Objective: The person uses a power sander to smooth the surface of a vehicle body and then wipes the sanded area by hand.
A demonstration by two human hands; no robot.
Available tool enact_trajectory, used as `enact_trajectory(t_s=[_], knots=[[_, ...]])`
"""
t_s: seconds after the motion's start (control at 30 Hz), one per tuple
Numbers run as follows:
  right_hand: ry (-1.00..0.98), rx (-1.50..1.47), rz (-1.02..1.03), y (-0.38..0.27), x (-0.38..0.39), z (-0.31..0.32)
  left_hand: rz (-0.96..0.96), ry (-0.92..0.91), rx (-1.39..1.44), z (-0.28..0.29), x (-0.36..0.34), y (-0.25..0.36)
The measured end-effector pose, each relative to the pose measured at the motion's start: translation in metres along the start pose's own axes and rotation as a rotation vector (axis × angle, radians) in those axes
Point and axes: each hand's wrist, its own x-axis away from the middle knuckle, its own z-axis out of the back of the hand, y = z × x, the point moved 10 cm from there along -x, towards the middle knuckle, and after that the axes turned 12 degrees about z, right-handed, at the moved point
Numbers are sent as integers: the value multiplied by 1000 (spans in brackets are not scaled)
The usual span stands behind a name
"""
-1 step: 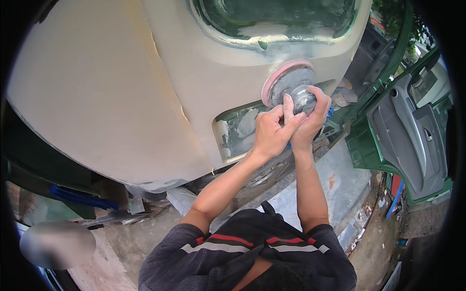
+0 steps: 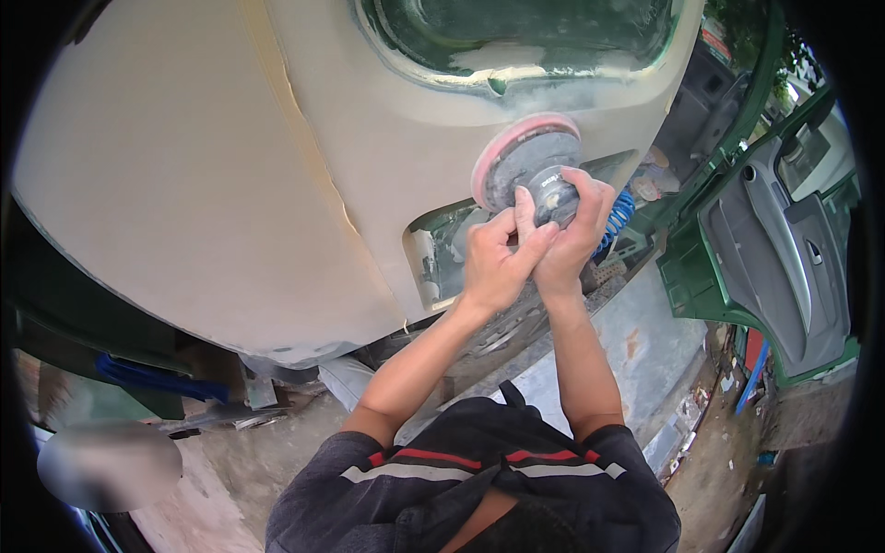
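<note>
Both my hands grip a round air sander (image 2: 544, 164) with a grey dusty body and a pink-edged pad. The pad lies against the cream-coloured car body panel (image 2: 387, 120), between a large green-edged recess (image 2: 516, 37) above and a smaller recess (image 2: 442, 244) below. My right hand (image 2: 573, 230) is wrapped round the sander's head, fingers over its far side. My left hand (image 2: 501, 256) closes on its near left side, thumb raised along the body. A blue coiled air hose (image 2: 616, 221) shows beside my right hand.
A strip of masking tape (image 2: 309, 147) runs down the panel on the left. At the right stands an open green car door (image 2: 774, 249) with grey trim. Scraps (image 2: 691, 415) litter the floor below. A blurred oval (image 2: 111, 465) covers something at lower left.
The sander and both hands have slid to the left across the panel, slightly down. More of the blue coiled hose now shows beside my right hand.
</note>
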Motion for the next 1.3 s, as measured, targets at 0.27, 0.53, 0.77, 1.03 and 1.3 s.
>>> enact_trajectory(t_s=[0.27,0.53,0.77,1.03,1.3], knots=[[-122,-123,179,-90,14,-42,-88,244,317,85,55,-12],[52,31,-82,20,6,7,62,-138,-98,-35,-18,-14],[-153,-131,245,-117,2,-51,-154,263,330,92,61,-4],[22,32,-84,23,4,8,79,-76,-78,-33,-13,-14],[-176,-164,258,-123,4,-51,-140,368,384,93,72,-6]])
